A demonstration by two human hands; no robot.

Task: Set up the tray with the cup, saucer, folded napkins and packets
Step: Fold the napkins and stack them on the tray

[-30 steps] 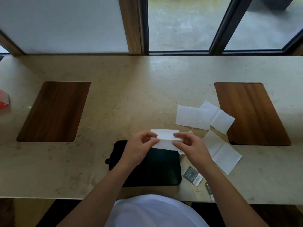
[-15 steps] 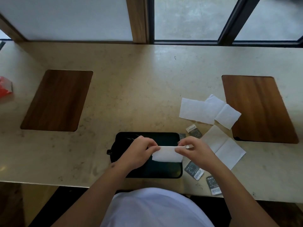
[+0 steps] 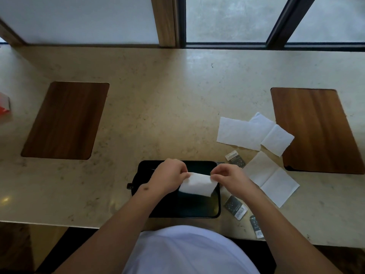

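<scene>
Wooden, dark brown, the rectangular mat on the left (image 3: pixel 65 120) lies bare and plays no part now. Moving to the middle, I see the black rectangular tray (image 3: pixel 216 211) at the near edge of the beige stone counter (image 3: pixel 158 105). My left hand (image 3: pixel 167 177) pinches the left top corner of the white folded paper napkin (image 3: pixel 197 183), thumb and fingers closed together on it. My right hand (image 3: pixel 227 178) pinches the right top corner in the same way. The napkin hangs between them, just above the tray; I cannot tell if its lower edge touches the tray.

I think the thin paper can open again if I let go of one corner too early, and the fold will be lost. It can also tear if both hands pull apart too hard.

Further right, the small grey printed packets (image 3: pixel 236 207) lie just beside the tray, one (image 3: pixel 256 227) near the counter edge; my right forearm could push it off. The flat white napkins (image 3: pixel 246 133) wait beside the right wooden mat (image 3: pixel 314 131). I see no cup or saucer.
</scene>
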